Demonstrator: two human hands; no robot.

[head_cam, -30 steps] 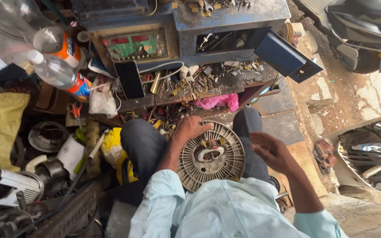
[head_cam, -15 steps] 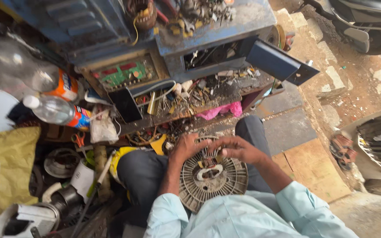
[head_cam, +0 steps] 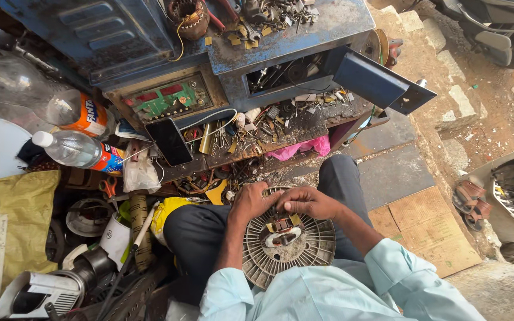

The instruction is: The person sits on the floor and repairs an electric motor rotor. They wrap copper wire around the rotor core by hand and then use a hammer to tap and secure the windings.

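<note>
A round grey metal fan-motor disc (head_cam: 304, 249) with radial fins and copper windings at its centre rests on my lap between my dark-trousered knees. My left hand (head_cam: 252, 201) grips the disc's far left rim. My right hand (head_cam: 307, 202) lies over the top of the disc, fingers curled onto the parts near its hub. Both light blue sleeves show at the bottom.
A cluttered blue workbench (head_cam: 304, 35) stands ahead with tools, screws, a green circuit board (head_cam: 165, 101) and a black phone (head_cam: 169, 141). Two plastic bottles (head_cam: 72, 148) lie at left above a yellow sack (head_cam: 13, 220). Cardboard (head_cam: 426, 229) and paving lie at right.
My right hand has come from the right onto the disc beside the left hand. The view has tilted up toward the workbench.
</note>
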